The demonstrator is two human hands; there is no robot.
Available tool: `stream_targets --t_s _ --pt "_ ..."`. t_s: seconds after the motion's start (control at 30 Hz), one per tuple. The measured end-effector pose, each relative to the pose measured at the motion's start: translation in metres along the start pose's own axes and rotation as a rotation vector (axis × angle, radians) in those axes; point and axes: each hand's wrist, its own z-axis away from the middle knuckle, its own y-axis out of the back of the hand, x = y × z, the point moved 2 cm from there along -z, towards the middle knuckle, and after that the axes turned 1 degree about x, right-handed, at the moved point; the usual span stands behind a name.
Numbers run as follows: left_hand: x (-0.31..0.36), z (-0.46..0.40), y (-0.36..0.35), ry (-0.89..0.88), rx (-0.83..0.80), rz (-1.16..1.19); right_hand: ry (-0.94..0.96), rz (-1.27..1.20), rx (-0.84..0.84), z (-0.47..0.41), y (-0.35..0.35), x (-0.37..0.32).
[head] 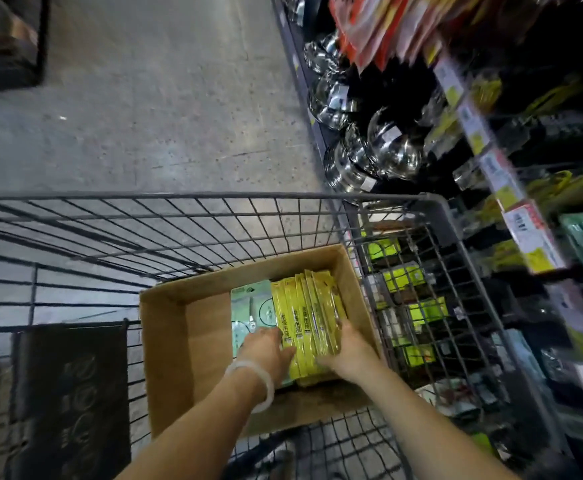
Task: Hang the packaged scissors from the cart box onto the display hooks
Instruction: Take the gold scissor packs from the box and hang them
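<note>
While inside the box (165, 341), 2 hands around yellow packs (309, 313).

Dim aisle, shelf (512, 188) motion-blurred, wide-angle edges bent

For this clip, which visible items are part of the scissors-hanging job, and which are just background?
Job:
- yellow packages, both hands on the stack
- left hand
- right hand
- cardboard box
- wire cart
- shelf display

Background:
- pale green packages, also in the box
- glass lids
- floor
</note>
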Motion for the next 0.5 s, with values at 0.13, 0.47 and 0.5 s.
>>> stream_targets --t_s 0.13,0.47,0.5 --pt "0.007 -0.014 -0.009 0.043 -0.064 0.203 0.094 0.039 0.006 -0.003 -0.014 0.004" --pt "0.006 -0.052 -0.016 0.294 -0.006 0.547 0.232 0.025 0.113 0.003 -0.036 -0.001" --pt "0.006 -0.055 -0.016 0.301 -0.001 0.533 0.225 0.041 0.209 -0.001 -0.027 0.004"
